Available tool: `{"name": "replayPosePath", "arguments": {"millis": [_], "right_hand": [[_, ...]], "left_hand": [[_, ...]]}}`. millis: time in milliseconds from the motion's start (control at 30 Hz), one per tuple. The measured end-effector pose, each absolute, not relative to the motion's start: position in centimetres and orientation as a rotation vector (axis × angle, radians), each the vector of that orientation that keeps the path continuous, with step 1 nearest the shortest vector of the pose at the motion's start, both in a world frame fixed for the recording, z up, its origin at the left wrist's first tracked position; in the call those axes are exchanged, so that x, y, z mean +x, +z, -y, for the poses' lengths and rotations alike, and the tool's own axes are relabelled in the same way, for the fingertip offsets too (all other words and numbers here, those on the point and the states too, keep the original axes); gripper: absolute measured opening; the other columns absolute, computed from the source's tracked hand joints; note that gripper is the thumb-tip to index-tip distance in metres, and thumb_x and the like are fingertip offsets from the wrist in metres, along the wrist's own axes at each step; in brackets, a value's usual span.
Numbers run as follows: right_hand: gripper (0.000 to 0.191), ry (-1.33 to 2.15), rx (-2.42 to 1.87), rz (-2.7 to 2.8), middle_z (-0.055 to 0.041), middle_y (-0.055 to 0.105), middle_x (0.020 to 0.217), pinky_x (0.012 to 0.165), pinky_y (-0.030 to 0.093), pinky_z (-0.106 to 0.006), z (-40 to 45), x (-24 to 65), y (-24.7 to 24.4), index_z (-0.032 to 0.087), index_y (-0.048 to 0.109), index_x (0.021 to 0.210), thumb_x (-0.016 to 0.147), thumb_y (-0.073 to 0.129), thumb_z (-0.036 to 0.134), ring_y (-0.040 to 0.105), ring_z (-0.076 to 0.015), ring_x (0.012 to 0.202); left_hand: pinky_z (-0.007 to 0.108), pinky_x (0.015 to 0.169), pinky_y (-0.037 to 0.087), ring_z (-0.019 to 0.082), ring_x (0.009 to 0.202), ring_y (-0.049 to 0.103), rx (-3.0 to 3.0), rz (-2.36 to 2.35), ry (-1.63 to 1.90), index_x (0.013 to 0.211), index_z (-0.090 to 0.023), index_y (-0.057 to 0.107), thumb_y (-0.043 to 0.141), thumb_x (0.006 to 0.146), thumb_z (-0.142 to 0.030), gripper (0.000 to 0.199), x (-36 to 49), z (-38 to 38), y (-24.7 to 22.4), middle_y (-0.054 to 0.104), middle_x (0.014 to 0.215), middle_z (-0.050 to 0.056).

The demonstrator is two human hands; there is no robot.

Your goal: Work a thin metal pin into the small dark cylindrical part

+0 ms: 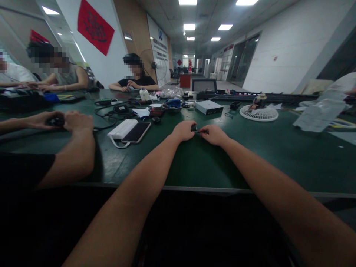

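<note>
Near the middle of the green table (194,167), my left hand (184,131) is closed on a small black object (194,128). My right hand (215,134) faces it from the right, its fingers pinched on a thin tool (199,131) with a dark reddish handle. The tool's tip points left and reaches the black object; whether it touches cannot be made out. A phone (137,132) and a white power bank (122,128) with a white cable lie to the left of my hands.
Behind my hands are a white box (209,107), a blue item (174,103) in a bowl and black cables (111,111). A white fan grille (259,112) lies at right. At left a co-worker's hands (75,121) hold a dark object; other people sit beyond.
</note>
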State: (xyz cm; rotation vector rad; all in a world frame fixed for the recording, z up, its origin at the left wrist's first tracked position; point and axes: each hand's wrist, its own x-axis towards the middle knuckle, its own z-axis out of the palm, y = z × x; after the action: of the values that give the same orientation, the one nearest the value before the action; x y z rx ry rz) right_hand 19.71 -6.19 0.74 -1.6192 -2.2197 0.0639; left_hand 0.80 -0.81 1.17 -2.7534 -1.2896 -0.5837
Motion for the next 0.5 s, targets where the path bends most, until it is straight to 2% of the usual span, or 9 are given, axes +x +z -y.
{"name": "replayPosePath", "arguments": {"millis": [300,500], "right_hand": [[0.03,0.046,-1.637,2.19,-0.0054,0.077,0.107,0.086,0.051,-0.029,6.28,19.57,0.76,0.024,0.076,0.117,0.091,0.06,0.023,0.07,-0.0221,0.095],[0.036,-0.034,-1.684,2.091,-0.0061,0.076,0.11,0.089,0.052,-0.034,6.68,19.55,1.21,0.026,0.07,0.128,0.095,0.056,0.026,0.069,-0.0235,0.097]], "left_hand": [[0.035,0.094,0.054,0.028,0.108,0.068,-2.733,1.319,-0.608,0.126,-0.023,0.065,0.063,0.081,-0.024,0.045,0.82,0.93,1.24,0.073,0.117,0.007],[0.038,0.094,0.054,0.029,0.108,0.068,-2.688,1.391,-0.654,0.124,-0.025,0.065,0.063,0.084,-0.026,0.04,0.73,0.94,1.35,0.073,0.115,0.008]]}}
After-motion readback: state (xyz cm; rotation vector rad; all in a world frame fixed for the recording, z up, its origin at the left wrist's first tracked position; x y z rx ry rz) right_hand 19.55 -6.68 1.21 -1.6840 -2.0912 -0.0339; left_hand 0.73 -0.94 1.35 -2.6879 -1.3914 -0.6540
